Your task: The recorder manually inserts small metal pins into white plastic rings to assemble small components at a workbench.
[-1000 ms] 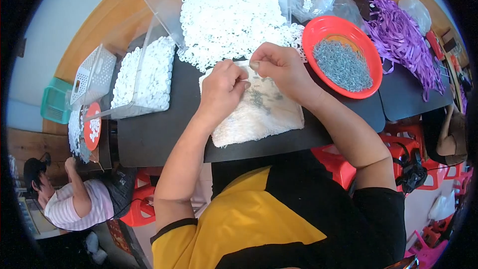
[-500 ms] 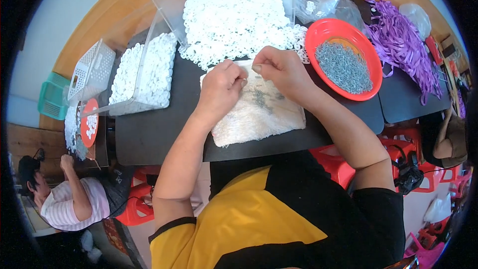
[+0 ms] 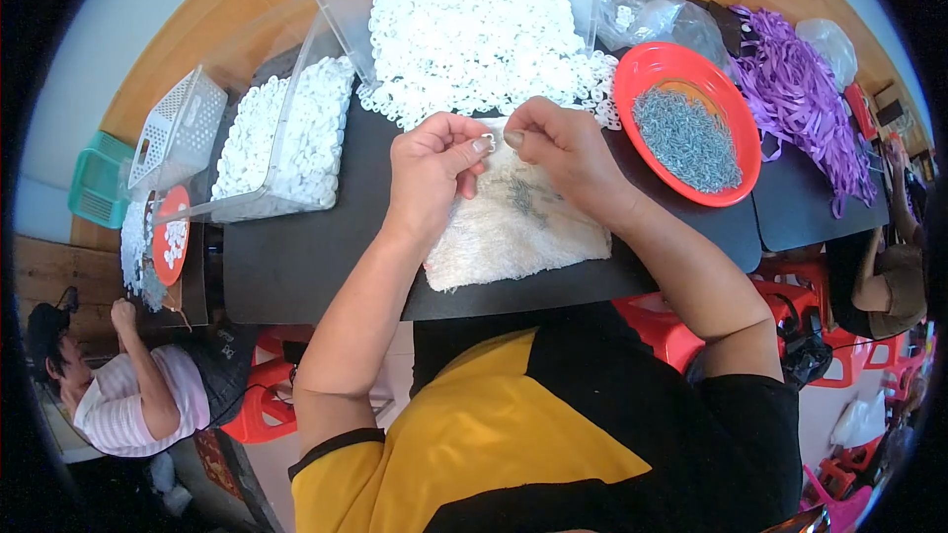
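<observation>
- L hand [image 3: 432, 163] grip pinches a small white ring [image 3: 488, 142], just above the pale cloth [image 3: 513, 227].
- R hand [image 3: 558, 143] grip pinched shut, touching the ring too.
- Red bowl [image 3: 647, 64] right of the cloth.

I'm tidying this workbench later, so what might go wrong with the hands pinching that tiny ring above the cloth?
The small white ring is pinched only at the fingertips of the left hand and right hand; it may slip onto the pale cloth and be hard to spot. The white ring heap spills past its clear tray and might scatter. The right forearm lies close to the red bowl of grey metal bits and may nudge it.
</observation>
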### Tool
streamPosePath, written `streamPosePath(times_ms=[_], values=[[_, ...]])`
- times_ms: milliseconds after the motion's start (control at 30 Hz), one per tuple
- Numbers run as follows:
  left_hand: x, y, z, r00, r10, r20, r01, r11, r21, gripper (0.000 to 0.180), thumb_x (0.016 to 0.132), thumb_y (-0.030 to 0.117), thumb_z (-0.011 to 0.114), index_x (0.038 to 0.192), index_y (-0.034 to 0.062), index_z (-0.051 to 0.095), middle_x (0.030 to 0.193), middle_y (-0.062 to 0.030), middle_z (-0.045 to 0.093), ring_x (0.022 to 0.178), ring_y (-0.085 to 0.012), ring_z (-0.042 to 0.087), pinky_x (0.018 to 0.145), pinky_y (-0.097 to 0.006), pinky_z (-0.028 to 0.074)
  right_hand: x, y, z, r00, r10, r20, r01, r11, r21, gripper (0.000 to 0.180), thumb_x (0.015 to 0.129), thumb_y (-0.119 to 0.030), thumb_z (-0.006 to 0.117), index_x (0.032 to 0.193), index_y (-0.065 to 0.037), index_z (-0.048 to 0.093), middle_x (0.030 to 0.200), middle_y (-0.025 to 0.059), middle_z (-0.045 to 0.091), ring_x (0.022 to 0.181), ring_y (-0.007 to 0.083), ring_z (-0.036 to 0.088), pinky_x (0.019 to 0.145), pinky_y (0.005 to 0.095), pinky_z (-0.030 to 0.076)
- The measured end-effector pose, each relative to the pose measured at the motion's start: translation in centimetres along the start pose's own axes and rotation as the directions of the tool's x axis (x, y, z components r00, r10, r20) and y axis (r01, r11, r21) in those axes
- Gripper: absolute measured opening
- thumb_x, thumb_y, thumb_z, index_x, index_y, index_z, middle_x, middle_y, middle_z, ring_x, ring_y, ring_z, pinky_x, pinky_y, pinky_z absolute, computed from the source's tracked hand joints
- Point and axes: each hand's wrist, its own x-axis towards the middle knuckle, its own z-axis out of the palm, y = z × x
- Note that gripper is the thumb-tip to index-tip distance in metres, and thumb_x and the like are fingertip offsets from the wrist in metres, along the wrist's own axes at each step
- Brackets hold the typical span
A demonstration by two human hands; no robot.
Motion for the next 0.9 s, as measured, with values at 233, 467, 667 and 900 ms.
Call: streamPosePath(times_ms=[233, 467, 667, 900], values=[[-0.3, -0.3, 0.4, 1.000, 0.029, 0.005, -0.029, 0.999, -0.025, 0.006, 0.086, -0.004, 0.060, 0.090, -0.0022, 0.062, 0.072, -0.0045, 0.060, 0.056, -0.0074, 0.052, 0.044, -0.020, 0.040, -0.2, -0.4, 0.1, 0.996, 0.062, 0.067, -0.062, 0.998, 0.000, 0.010, 0.089, -0.010, 0.059, 0.089, 0.000, 0.058, 0.066, 0.0008, 0.052, 0.064, 0.0071, 0.047, 0.058, 0.0249, 0.040], [-0.6, -0.4, 0.7, 1.000, 0.018, -0.017, -0.018, 0.999, -0.030, 0.004, 0.085, -0.003, 0.060, 0.089, -0.0021, 0.061, 0.070, -0.0041, 0.058, 0.054, -0.0073, 0.051, 0.042, -0.021, 0.039, -0.3, -0.5, 0.4, 0.999, 0.013, 0.034, -0.010, 0.998, -0.067, 0.010, 0.089, -0.011, 0.059, 0.090, 0.000, 0.058, 0.066, 0.0039, 0.054, 0.062, 0.0097, 0.050, 0.058, 0.0266, 0.042], [-0.6, -0.5, 0.8, 0.999, 0.001, -0.050, -0.003, 0.999, -0.035, 0.003, 0.086, -0.002, 0.061, 0.089, -0.0019, 0.061, 0.066, -0.0041, 0.057, 0.047, -0.0075, 0.047, 0.041, -0.021, 0.037, -0.4, -0.3, 0.4, 0.999, 0.013, 0.037, -0.011, 0.998, -0.057, 0.011, 0.089, -0.011, 0.060, 0.090, -0.001, 0.059, 0.066, 0.0049, 0.055, 0.062, 0.0113, 0.050, 0.058, 0.0276, 0.042], [-0.8, -1.5, 1.0, 0.998, 0.028, -0.048, -0.030, 0.999, -0.035, 0.002, 0.088, -0.002, 0.058, 0.089, -0.0004, 0.059, 0.070, -0.0037, 0.057, 0.051, -0.0078, 0.049, 0.042, -0.021, 0.038, -0.5, -0.4, 1.1, 1.000, 0.017, 0.008, -0.016, 0.993, -0.117, 0.010, 0.085, -0.016, 0.060, 0.087, -0.006, 0.061, 0.074, 0.0147, 0.063, 0.071, 0.0334, 0.063, 0.062, 0.0428, 0.047]])
